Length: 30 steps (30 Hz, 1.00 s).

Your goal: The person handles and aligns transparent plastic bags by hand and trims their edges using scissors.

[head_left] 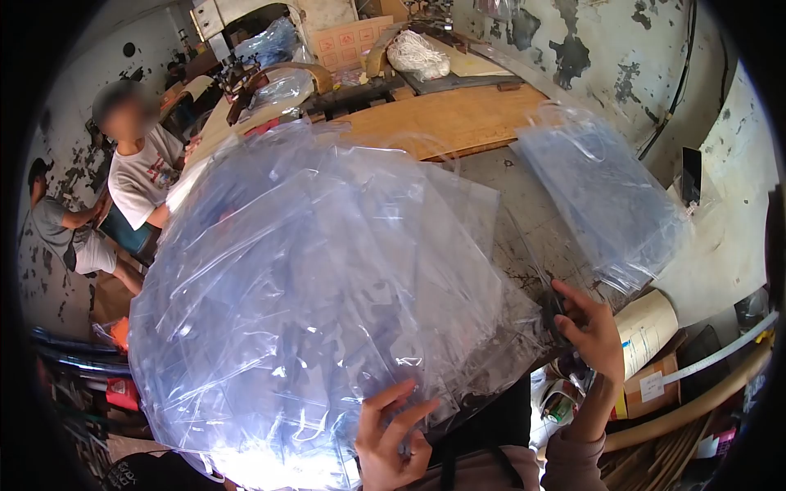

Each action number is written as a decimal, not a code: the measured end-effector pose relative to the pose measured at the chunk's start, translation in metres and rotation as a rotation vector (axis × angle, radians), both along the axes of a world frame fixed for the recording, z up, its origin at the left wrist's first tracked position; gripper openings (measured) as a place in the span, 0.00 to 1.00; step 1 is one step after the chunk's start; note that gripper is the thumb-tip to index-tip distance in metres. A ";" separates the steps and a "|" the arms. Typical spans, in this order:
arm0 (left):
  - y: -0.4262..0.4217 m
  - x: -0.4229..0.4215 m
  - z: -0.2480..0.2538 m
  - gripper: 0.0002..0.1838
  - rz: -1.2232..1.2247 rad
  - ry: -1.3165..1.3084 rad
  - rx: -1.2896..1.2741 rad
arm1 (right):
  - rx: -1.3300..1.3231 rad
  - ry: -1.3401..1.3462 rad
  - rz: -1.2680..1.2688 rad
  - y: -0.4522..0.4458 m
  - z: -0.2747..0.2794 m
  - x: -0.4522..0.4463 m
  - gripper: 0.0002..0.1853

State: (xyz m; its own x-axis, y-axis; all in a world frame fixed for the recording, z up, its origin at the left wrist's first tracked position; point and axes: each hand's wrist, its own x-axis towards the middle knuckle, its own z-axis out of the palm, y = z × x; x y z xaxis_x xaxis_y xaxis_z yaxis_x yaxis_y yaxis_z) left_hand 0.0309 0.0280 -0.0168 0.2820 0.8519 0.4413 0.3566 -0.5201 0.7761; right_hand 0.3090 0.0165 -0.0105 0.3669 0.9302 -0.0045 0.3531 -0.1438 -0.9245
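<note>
A big heap of clear plastic bags (327, 262) is spread in front of me, its sheets overlapping and shiny. My left hand (391, 438) is at the near edge of the heap, fingers apart and touching the plastic. Off to the right, my right hand (591, 326) is closed around the dark handles of a pair of scissors (550, 311). Their thin blades point away from me over the table, just beyond the heap's right edge. Part of the handles is hidden by my fingers.
A flat stack of clear bags with loop handles (602, 196) lies at the right. Behind are a wooden board (434, 123), a bundle of white cord (417, 56) and a machine. A person (139, 164) is at the left, another farther back. A cardboard roll (647, 327) stands below right.
</note>
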 end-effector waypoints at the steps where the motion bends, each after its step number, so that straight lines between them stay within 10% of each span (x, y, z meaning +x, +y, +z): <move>1: -0.001 0.000 0.000 0.22 0.025 0.008 -0.031 | -0.011 -0.029 0.007 0.000 0.002 -0.002 0.25; 30: -0.002 0.000 0.004 0.22 -0.011 0.022 -0.020 | 0.133 0.272 -0.102 -0.007 -0.017 -0.003 0.29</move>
